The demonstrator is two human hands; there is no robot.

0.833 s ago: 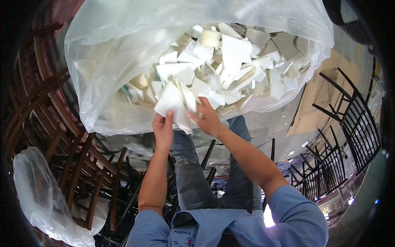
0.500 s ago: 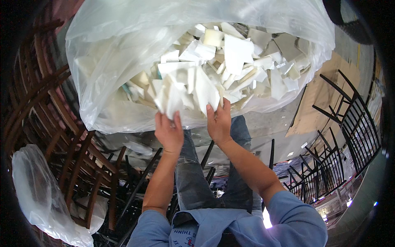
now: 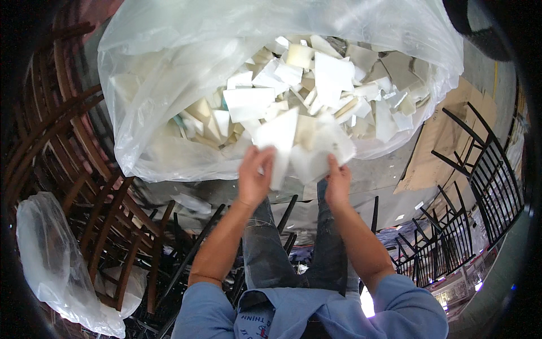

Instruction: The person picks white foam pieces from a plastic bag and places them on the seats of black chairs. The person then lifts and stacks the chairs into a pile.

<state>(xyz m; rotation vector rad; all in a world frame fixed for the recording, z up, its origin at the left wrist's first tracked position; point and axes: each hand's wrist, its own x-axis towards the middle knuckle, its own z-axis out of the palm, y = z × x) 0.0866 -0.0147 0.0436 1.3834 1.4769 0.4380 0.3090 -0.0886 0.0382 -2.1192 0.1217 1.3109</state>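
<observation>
A big translucent plastic bag [image 3: 164, 62] lies wide-mouthed in front of me, full of white and cream foam scraps [image 3: 333, 73]. At its near rim my left hand [image 3: 257, 174] is closed on a flat white foam piece [image 3: 278, 138] with a pointed upper end. My right hand [image 3: 339, 182] pinches another white foam piece [image 3: 323, 152], blurred by motion, with a small dark spot near its edge. The two pieces are held side by side, their inner edges close together. Whether more scraps sit behind them I cannot tell.
Brown curved wooden frames [image 3: 107, 220] are stacked at the left, with a clear plastic sheet [image 3: 51, 254] draped by them. Black slatted chairs [image 3: 491, 175] stand at the right. Flattened cardboard [image 3: 437, 135] lies on the floor beside the bag.
Both hands have drawn back from the scrap pile with foam pieces in them. My right hand has moved right and lower; my left has moved slightly right.
</observation>
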